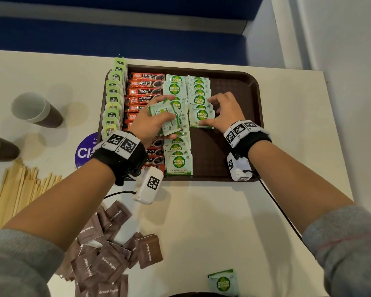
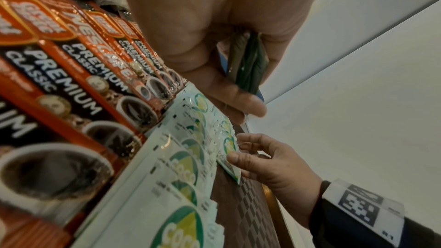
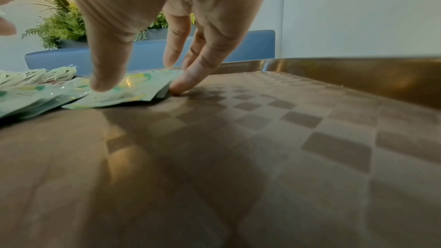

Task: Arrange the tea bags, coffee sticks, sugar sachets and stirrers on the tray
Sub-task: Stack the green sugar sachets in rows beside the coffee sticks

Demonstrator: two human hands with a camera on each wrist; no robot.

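A brown tray (image 1: 234,88) holds a column of green tea bags (image 1: 114,97), a column of red coffee sticks (image 1: 146,84) and two columns of green-and-white coco sugar sachets (image 1: 178,161). Above the first sachet column, my left hand (image 1: 159,116) grips a small stack of coco sugar sachets (image 1: 165,118); the left wrist view shows them edge-on (image 2: 248,63). My right hand (image 1: 214,113) rests on the nearest sachet (image 3: 133,90) of the shorter second column. Its thumb (image 3: 105,74) lies on top and its straight fingertips (image 3: 181,86) touch the tray at the sachet's right edge.
Wooden stirrers (image 1: 19,189) lie on the table at the left. Brown sugar sachets (image 1: 107,254) are heaped in front of the tray, and one coco sugar sachet (image 1: 223,282) lies near the front edge. Two paper cups (image 1: 34,110) lie left of the tray.
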